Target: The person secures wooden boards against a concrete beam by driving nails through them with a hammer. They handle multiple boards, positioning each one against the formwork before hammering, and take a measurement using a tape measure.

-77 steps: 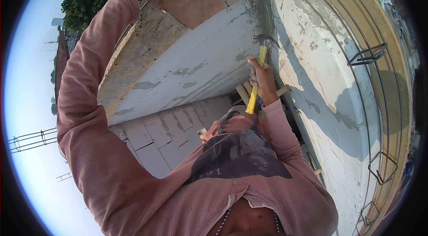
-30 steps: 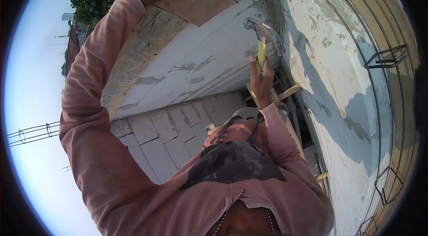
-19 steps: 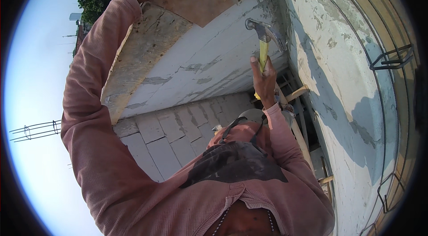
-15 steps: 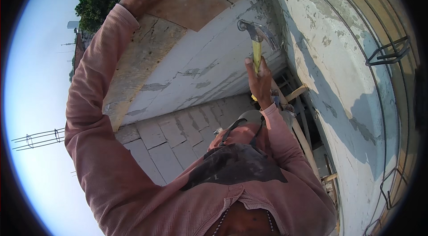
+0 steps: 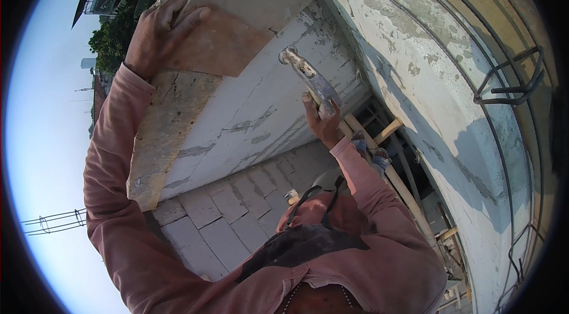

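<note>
My right hand [image 5: 323, 124] is closed around the handle of a claw hammer [image 5: 308, 77], whose worn metal head is raised in front of the pale block wall. The head now hides most of the handle. At the upper left, my left hand [image 5: 166, 32] grips the edge of a flat board [image 5: 237, 35], part brown and part grey, with fingers and thumb over its face. A stained plywood sheet [image 5: 169, 130] lies just below that board, along the wall's edge. Whether a nail sits between my left fingers cannot be made out.
Bent steel rebar [image 5: 512, 85] runs along the rough plastered wall [image 5: 438, 94] on the right. Below are my sandalled feet [image 5: 379, 157] by wooden poles [image 5: 409, 198], with a drop between them. A rebar cage [image 5: 56, 221] juts out at left.
The hammer has tilted, its head moving left and down in view. My left hand and the board appear lower and further left, as the whole view has shifted.
</note>
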Demonstrator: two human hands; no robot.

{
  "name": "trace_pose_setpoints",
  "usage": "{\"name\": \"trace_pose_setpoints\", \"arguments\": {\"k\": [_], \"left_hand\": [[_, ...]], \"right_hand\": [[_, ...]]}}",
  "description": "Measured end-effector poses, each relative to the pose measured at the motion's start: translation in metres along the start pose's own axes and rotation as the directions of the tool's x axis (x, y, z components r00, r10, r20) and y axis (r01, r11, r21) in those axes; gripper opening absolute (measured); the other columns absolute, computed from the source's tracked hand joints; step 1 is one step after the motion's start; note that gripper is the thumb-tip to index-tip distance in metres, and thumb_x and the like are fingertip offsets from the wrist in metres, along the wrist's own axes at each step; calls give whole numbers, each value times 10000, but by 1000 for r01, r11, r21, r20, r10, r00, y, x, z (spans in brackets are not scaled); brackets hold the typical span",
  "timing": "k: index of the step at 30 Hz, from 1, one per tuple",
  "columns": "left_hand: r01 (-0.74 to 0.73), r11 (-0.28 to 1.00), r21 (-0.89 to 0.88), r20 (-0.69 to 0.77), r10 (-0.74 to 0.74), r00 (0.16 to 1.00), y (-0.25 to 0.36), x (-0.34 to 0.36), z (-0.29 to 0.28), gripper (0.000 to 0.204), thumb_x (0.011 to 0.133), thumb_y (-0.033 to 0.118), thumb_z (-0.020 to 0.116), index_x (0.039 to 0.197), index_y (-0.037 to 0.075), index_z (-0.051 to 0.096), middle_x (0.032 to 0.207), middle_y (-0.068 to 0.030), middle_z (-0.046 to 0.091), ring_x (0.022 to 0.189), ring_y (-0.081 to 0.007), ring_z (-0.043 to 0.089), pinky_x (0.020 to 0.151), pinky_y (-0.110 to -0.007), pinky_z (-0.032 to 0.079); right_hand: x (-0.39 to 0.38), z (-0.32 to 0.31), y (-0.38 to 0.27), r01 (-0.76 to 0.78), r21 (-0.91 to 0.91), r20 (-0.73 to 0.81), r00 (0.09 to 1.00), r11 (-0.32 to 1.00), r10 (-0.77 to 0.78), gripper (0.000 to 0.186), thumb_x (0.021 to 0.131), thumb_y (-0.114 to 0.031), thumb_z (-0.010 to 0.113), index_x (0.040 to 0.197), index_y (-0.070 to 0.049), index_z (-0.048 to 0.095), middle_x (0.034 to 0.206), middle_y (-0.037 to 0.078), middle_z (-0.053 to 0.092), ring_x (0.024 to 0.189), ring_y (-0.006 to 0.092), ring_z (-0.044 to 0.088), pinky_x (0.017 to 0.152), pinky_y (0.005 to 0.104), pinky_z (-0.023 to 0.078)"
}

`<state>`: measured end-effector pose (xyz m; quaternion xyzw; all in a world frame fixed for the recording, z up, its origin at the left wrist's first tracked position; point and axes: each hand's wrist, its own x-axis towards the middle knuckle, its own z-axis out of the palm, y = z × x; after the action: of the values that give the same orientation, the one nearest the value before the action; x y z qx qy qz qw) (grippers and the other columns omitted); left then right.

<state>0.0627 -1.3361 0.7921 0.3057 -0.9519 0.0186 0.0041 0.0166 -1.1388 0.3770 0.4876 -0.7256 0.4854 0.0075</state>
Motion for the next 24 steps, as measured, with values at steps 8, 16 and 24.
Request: {"name": "trace_pose_setpoints", "arguments": {"k": [8, 16, 24], "left_hand": [[-45, 999, 27, -47, 46, 998, -2, -2, 1, 531, 937, 538, 628, 1003, 11, 638, 814, -156, 630, 690, -264, 631, 676, -396, 499], [-99, 992, 74, -61, 103, 993, -4, -4, 5, 509, 940, 521, 628, 1027, 20, 645, 782, -145, 616, 676, -291, 623, 654, -390, 492], [-166, 984, 57, -85, 171, 982, -13, -7, 7, 499, 936, 509, 638, 1010, 15, 640, 765, -136, 614, 644, -274, 610, 643, -378, 488]], "right_hand": [[42, -4, -34, 75, 421, -161, 987, 904, -7, 264, 965, -146, 585, 1205, -35, 590, 899, 136, 627, 762, 293, 615, 674, 374, 517], [35, 36, -27, 106, 498, -319, 945, 861, 68, 301, 918, -160, 662, 1190, -55, 590, 913, 105, 639, 675, 240, 637, 604, 353, 521], [85, -1, -63, 26, 600, -346, 909, 800, 230, 182, 995, -188, 619, 963, -11, 594, 611, 73, 543, 497, 230, 553, 477, 313, 442]]}}
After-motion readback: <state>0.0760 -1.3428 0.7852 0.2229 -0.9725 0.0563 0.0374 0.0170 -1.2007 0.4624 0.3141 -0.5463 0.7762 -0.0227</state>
